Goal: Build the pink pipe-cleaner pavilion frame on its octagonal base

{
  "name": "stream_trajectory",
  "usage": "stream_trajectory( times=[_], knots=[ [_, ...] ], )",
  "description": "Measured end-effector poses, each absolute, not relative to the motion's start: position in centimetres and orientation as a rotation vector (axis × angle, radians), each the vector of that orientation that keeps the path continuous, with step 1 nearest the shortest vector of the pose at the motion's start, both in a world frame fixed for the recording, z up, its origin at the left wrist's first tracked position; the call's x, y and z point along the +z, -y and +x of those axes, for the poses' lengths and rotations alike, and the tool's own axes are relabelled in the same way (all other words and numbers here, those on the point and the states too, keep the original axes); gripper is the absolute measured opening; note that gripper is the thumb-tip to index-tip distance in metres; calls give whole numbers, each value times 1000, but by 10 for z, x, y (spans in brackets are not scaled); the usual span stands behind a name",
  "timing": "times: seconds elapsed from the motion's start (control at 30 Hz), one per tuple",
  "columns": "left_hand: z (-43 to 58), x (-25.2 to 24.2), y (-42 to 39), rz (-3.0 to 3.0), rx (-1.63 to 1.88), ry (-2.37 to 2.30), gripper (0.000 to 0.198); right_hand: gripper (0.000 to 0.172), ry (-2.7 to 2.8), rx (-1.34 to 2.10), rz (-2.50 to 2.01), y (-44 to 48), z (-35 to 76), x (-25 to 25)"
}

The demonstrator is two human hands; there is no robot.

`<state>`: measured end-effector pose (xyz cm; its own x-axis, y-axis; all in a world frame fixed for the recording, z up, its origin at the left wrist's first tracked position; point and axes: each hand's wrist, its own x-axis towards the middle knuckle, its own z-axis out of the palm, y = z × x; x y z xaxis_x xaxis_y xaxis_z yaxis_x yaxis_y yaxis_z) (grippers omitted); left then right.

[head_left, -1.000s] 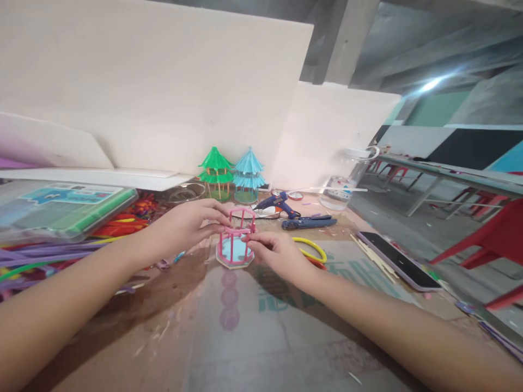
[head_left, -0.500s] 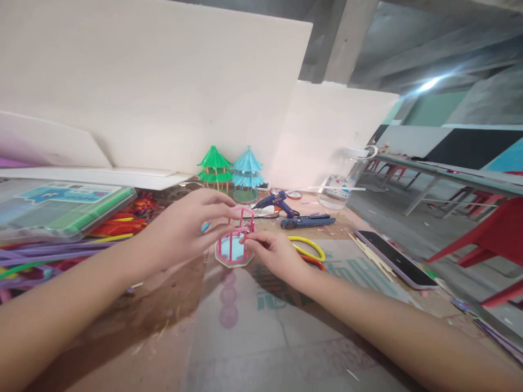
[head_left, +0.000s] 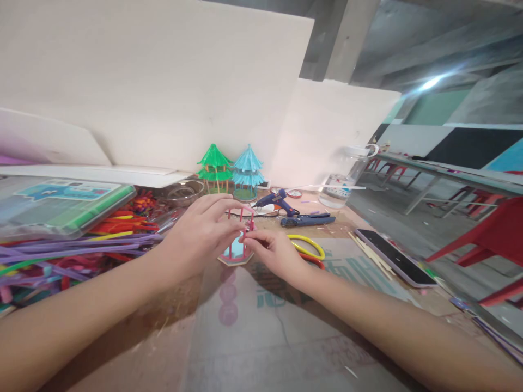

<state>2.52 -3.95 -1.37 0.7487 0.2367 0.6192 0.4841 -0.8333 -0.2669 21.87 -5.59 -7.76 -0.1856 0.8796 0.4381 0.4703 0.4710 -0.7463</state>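
Note:
A small model pavilion frame with pink posts and a pale blue octagonal base [head_left: 230, 253] stands on the work surface in front of me. My left hand [head_left: 206, 226] is at its left side, with curled fingers and thumb closed on the frame, partly covering it. From the right, my right hand [head_left: 274, 251] pinches a pink post low down between thumb and forefinger. Behind the frame stand two finished-looking model pavilions, one green [head_left: 214, 169] and one light blue [head_left: 248, 171].
A blue glue gun [head_left: 278, 201], dark blue pliers [head_left: 308, 219] and scissors with yellow and orange handles [head_left: 308, 246] lie beyond my right hand. Further right are a phone [head_left: 394, 258] and a clear bottle [head_left: 341, 185]. Colored pipe cleaners [head_left: 77, 247] and a plastic case [head_left: 65, 207] fill the left.
My left hand has moved slightly right and lower along the frame, its fingers closer in. My right hand keeps its pinch on the post almost unmoved.

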Motion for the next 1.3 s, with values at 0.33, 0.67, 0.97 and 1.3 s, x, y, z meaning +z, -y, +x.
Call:
stream_trajectory(
  times=[0.33, 0.67, 0.97, 1.3],
  knots=[
    [25, -13, 40, -2487, -829, 495, 23, 22, 1812, 606, -1136, 56, 218, -77],
    [25, -15, 43, -2486, -807, 483, 25, 25, 1828, 601, -1115, 57, 219, -77],
    [28, -17, 43, -2486, -832, 451, 18, 23, 1817, 591, -1118, 55, 219, -78],
    [12, 8, 31, -2850, -719, 785, 33, 18, 1744, 571, -1023, 64, 224, -75]
  ],
)
